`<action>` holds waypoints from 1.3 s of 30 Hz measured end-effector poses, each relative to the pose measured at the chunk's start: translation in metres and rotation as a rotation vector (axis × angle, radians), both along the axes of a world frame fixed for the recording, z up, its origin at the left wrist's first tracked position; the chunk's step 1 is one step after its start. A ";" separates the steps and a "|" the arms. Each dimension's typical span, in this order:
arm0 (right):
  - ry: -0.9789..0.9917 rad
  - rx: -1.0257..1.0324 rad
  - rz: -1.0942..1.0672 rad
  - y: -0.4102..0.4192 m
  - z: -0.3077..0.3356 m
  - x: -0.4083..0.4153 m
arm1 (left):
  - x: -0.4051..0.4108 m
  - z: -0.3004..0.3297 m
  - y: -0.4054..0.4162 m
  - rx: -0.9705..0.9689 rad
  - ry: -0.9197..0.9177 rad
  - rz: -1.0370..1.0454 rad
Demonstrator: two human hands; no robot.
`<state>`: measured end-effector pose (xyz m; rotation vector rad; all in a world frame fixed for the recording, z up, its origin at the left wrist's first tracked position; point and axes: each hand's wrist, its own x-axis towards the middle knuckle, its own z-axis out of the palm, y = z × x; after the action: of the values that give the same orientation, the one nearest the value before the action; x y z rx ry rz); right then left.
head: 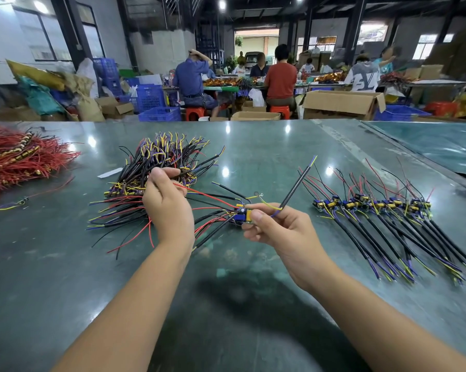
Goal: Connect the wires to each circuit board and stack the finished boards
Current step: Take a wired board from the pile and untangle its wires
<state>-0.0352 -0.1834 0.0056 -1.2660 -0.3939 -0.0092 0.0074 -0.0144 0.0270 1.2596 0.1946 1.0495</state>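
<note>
Head view: circuit board [243, 216] between right hand [276, 229] fingers [256, 216] (thumb on top).

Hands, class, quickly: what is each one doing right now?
Left hand: pinches a red wire.
Right hand: holds the circuit board and its black cable.

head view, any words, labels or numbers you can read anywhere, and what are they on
None can be read for certain.
White shirt of a seated person at the far tables: large dark print, too blurred to read.
Blue crates: pale mark on one, too small to read.
Circuit board held in the right hand: no legible marking.
White slip on the table by the wire pile: looks blank.
</note>
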 end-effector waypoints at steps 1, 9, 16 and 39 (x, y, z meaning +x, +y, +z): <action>0.007 0.001 -0.003 0.000 -0.001 0.000 | 0.001 0.000 0.002 0.001 0.005 0.000; 0.014 0.073 -0.021 0.006 -0.003 0.001 | -0.001 0.002 0.003 -0.209 0.007 -0.167; 0.019 0.137 -0.103 -0.003 -0.004 0.007 | -0.006 0.005 0.002 -0.376 0.069 -0.898; -0.016 0.093 -0.073 0.005 0.000 0.003 | -0.018 -0.014 -0.041 0.254 0.082 -0.527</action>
<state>-0.0322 -0.1782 0.0056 -1.1880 -0.3568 -0.0981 -0.0102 -0.0558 0.0128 1.4785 -0.2091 0.5780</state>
